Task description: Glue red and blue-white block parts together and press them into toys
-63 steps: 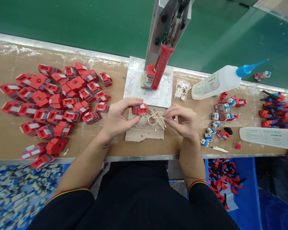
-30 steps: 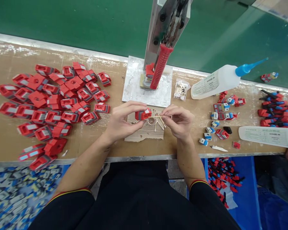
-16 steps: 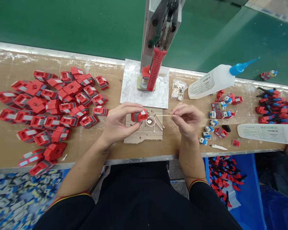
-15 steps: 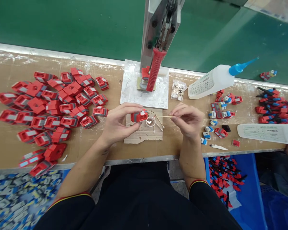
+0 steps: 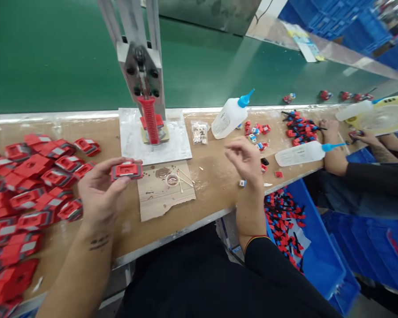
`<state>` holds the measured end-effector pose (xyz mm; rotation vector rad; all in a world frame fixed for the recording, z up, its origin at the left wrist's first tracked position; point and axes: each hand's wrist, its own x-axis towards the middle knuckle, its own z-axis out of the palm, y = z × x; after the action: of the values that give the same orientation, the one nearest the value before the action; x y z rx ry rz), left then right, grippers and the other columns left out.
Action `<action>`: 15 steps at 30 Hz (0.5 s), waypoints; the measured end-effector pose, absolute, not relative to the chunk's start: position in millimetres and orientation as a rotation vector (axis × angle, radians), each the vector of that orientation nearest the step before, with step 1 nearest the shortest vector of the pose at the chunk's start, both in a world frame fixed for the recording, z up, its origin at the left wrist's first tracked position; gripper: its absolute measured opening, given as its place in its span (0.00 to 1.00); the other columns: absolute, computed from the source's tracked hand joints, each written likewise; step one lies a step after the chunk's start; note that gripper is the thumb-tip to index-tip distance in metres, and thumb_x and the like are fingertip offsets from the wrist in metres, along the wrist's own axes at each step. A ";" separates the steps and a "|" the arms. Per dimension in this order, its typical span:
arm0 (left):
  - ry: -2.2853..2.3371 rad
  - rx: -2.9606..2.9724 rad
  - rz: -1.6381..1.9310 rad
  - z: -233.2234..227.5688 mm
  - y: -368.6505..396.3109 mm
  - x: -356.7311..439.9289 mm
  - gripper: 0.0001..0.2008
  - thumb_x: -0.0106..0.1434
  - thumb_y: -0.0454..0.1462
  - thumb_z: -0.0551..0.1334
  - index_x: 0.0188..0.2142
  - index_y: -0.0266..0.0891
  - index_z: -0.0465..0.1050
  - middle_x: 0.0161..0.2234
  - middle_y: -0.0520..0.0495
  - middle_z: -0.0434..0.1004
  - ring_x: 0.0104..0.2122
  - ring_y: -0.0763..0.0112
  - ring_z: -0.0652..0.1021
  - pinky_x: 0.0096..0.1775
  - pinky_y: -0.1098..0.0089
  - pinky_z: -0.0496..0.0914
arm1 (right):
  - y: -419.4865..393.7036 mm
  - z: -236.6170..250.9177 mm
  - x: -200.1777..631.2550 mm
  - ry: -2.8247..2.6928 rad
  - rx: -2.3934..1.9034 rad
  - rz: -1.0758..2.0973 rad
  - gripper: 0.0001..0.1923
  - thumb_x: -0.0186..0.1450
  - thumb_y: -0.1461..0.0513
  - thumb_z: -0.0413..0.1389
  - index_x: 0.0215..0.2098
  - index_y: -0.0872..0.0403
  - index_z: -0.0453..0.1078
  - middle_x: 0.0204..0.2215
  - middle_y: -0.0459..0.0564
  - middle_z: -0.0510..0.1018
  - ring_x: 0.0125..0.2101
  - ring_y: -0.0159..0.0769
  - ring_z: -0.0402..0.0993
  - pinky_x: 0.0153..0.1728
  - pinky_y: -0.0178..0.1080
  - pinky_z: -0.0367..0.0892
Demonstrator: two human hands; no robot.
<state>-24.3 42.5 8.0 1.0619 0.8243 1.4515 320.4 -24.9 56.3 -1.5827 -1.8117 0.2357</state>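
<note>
My left hand (image 5: pixel 101 190) grips a red plastic toy part (image 5: pixel 127 170) with grey edging between thumb and fingers, its hollow side showing. In the air over the bench, my right hand (image 5: pixel 243 161) is closed, its fingers curled in; whatever they hold, if anything, is hidden. Near it are small red, white and blue toy pieces (image 5: pixel 257 130). Between the hands, a small clear cup (image 5: pixel 172 179) stands on a torn piece of cardboard (image 5: pixel 164 205), with several cotton swabs (image 5: pixel 185 177) beside it.
A hand press with a red handle (image 5: pixel 149 119) stands on a white board (image 5: pixel 131 141). Many red parts (image 5: pixel 29 176) are heaped at left. A bag of swabs (image 5: pixel 199 132) and glue bottles (image 5: pixel 230 118) are at right. A co-worker's arm (image 5: pixel 334 154) reaches in beyond a blue bin (image 5: pixel 318 247).
The view has swung right. My left hand has drawn away from the cup with the red part turned over. My right hand has moved away too, and the swab it held no longer shows in it.
</note>
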 end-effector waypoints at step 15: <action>0.786 0.785 1.418 21.8 36.5 -13.0 0.23 0.38 0.40 0.86 0.35 0.40 0.86 0.32 0.47 0.87 0.29 0.64 0.86 0.32 0.70 0.83 | -25.9 44.8 346.1 -1.720 -2.740 0.211 0.17 0.73 0.62 0.56 0.58 0.53 0.74 0.54 0.59 0.81 0.58 0.49 0.78 0.56 0.47 0.74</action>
<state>-13.0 36.5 21.8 0.7852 0.7861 1.4177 346.1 -25.9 44.8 -2.7401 -1.7204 0.2109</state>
